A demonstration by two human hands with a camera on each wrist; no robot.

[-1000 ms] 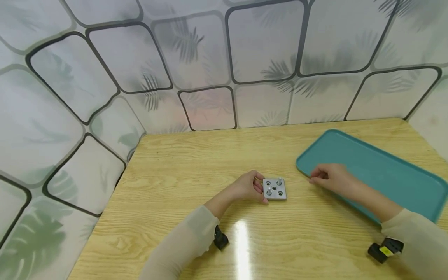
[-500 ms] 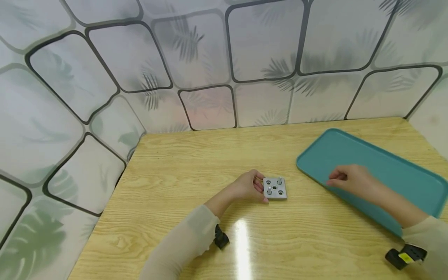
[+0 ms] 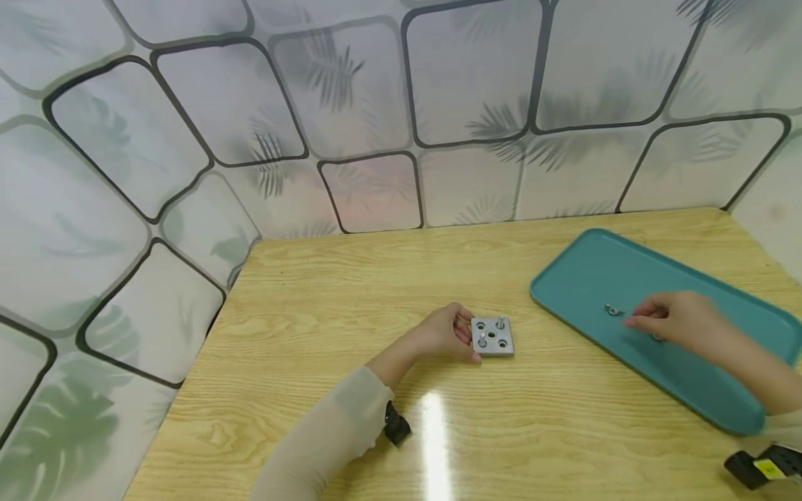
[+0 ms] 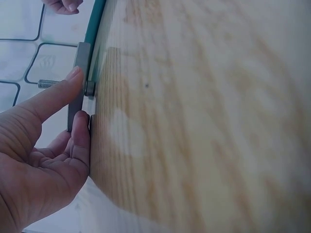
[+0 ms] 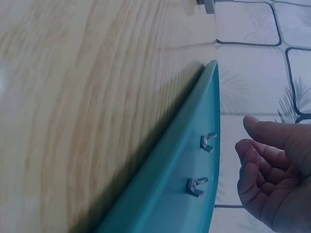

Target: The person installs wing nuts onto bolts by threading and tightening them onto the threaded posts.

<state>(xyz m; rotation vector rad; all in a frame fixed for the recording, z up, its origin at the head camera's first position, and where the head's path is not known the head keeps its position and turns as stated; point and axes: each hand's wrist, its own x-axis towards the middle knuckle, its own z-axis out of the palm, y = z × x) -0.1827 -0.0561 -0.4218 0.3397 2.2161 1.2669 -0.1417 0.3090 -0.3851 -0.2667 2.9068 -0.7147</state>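
- Plate (image 3: 491, 349), metal with two upright bolts (image 3: 482, 341), sits on the wooden table (image 3: 351, 292), pinched by the left hand (image 3: 441, 334).
- Right hand (image 3: 679, 320) has moved farther over the tray (image 3: 589, 271), uncovering wing nuts (image 3: 614, 311); the hands now attend plate and nuts separately.
- Its thumb stands apart from curled fingers, seemingly holding nothing, though blurred.

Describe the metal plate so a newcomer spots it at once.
On the wooden table, look left of the teal tray. There, the person's left hand grips a grey metal plate by its edge. Unlike the wing nuts in the tray, it is flat and square, with two bolts sticking up at opposite corners.
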